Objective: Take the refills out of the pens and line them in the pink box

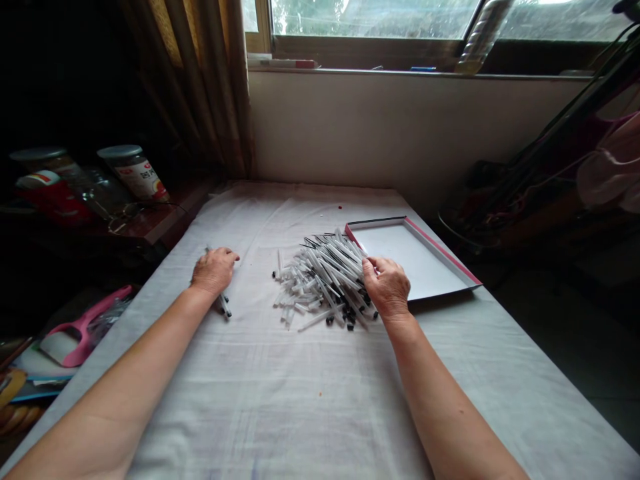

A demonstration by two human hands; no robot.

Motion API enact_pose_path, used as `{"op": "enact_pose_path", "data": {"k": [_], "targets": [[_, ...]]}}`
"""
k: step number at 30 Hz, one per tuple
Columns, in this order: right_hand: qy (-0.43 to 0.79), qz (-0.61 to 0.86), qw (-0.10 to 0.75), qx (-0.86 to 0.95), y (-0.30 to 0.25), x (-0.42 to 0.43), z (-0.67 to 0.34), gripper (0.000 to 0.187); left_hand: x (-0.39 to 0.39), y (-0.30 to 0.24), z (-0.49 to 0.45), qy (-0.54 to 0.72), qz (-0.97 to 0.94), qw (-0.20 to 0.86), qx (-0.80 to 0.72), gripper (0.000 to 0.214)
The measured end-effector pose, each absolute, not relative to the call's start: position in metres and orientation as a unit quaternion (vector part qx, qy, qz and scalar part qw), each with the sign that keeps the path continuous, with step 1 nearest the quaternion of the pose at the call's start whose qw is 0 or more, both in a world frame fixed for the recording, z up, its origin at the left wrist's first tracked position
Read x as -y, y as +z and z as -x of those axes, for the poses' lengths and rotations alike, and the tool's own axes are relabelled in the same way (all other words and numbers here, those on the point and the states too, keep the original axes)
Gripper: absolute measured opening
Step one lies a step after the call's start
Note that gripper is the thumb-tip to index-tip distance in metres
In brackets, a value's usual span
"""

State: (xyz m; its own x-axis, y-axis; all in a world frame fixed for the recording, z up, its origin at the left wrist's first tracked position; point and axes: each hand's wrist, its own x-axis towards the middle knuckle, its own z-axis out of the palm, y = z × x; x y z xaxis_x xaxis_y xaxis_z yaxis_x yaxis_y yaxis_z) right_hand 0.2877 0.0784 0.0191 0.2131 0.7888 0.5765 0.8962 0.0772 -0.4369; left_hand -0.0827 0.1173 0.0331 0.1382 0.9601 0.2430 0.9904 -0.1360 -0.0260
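Currently resting the left hand, fingers bent, over a few pens on the cloth; can't tell whether gripping them. Holding the right hand at the right edge of the pen heap, thumb near fingers; can't tell whether pinching any. See the heap mid-cloth, just left of a shallow tray.
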Motion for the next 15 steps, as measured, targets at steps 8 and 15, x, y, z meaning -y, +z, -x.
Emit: {"op": "enact_pose_path", "data": {"k": [8, 15], "targets": [[-0.060, 0.622, 0.426, 0.654, 0.019, -0.053, -0.286, 0.028, -0.141, 0.047, 0.130, 0.027, 0.820, 0.070, 0.567, 0.011], [-0.029, 0.571, 0.459, 0.680, 0.019, -0.025, -0.267, 0.024, -0.135, 0.053, 0.092, -0.010, 0.874, 0.069, 0.481, 0.020]]}}
